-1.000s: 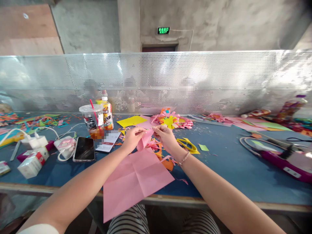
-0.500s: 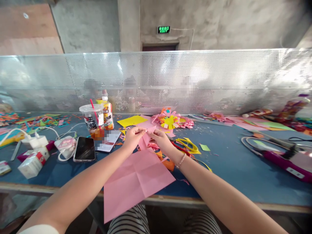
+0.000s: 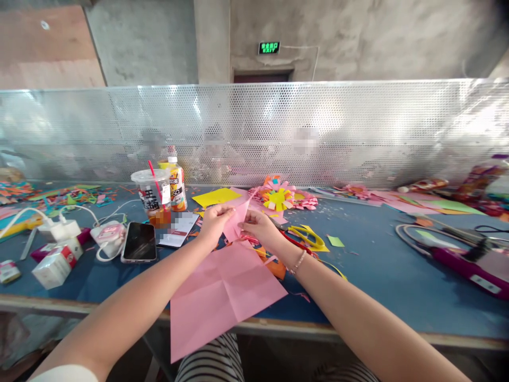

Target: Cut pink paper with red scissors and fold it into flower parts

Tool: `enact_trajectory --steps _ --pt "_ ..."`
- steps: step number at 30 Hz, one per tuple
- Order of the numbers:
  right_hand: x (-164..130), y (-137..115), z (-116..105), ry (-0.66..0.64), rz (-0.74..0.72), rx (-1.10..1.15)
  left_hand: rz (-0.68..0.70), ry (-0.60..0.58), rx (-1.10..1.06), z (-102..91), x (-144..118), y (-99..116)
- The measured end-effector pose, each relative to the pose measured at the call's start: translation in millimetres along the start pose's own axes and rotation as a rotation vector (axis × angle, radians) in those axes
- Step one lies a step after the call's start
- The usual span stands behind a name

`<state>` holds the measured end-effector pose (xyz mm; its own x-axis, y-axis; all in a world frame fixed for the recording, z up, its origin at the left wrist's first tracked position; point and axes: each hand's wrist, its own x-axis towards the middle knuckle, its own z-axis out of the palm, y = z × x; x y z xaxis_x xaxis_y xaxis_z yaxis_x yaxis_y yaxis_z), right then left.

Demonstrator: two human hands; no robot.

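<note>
A small folded piece of pink paper (image 3: 234,223) is held up between my two hands above the table. My left hand (image 3: 214,225) pinches its left side between thumb and fingers. On the other side, my right hand (image 3: 258,228) has its fingers closed at the paper's right edge. Below them a larger pink sheet (image 3: 226,297) with crossing creases lies over the table's front edge, one corner hanging above my lap. Yellow-handled scissors (image 3: 308,239) lie right of my right hand, among paper scraps. Beyond my hands sits a paper flower (image 3: 278,199) with a yellow middle.
To the left are a phone (image 3: 139,242), a lidded cup with a red straw (image 3: 151,193), a drink bottle (image 3: 177,185) and chargers (image 3: 59,231) with cables. A purple power strip (image 3: 469,270) lies right. A perforated metal screen (image 3: 358,132) closes off the back.
The small pink paper has turned and now shows a broader face, its point standing higher. My right hand has shifted slightly down along its edge. The large sheet stays put.
</note>
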<state>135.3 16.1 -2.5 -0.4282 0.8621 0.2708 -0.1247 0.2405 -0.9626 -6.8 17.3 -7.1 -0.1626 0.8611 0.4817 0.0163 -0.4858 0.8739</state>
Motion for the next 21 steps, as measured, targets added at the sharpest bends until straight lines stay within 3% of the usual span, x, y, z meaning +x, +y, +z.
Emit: enact_trajectory --steps 9,17,21 --pt "0 6 0 -0.011 0.024 -0.066 -0.019 0.020 -0.058 -0.6 0 2" --pt "-1 0 -4 -0.163 -0.028 -0.177 -0.003 0.014 -0.006 -2.2 1 2" --pt "-5 -5 -1 -0.130 0.008 -0.193 0.044 -0.035 0.067 -3.1 2 1"
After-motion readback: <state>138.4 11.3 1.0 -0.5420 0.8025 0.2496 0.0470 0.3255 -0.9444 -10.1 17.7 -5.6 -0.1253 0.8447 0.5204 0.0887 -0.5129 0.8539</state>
